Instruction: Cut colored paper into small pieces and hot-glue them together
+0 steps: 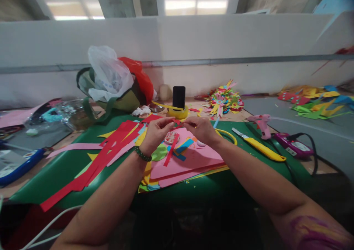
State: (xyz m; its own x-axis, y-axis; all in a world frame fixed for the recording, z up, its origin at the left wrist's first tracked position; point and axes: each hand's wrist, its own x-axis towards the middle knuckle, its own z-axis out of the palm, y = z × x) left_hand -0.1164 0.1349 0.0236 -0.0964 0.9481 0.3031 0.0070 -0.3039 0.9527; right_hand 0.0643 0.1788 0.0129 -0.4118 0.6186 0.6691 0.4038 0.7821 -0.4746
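Note:
My left hand [158, 131], with a dark green bead bracelet at the wrist, pinches a small red strip [177, 122] above the mat. Facing it, my right hand [201, 129] has its fingertips pressed together at the other end of this red piece. Below both hands lies a stack of pink sheets [190, 161] with yellow and blue edges under it. On the stack are blue strips [184, 145], a narrow red strip [170, 151], a light green round piece [159, 152] and a round patterned item [172, 137].
Long red strips [110, 146] lie left on the green mat [63, 169]. To the right are a yellow utility knife [262, 148], a pink glue gun [262, 125] and a purple device [294, 145]. Behind stand a phone [179, 97], a yellow tape roll [178, 113], a bag [118, 100] and paper flowers [225, 100].

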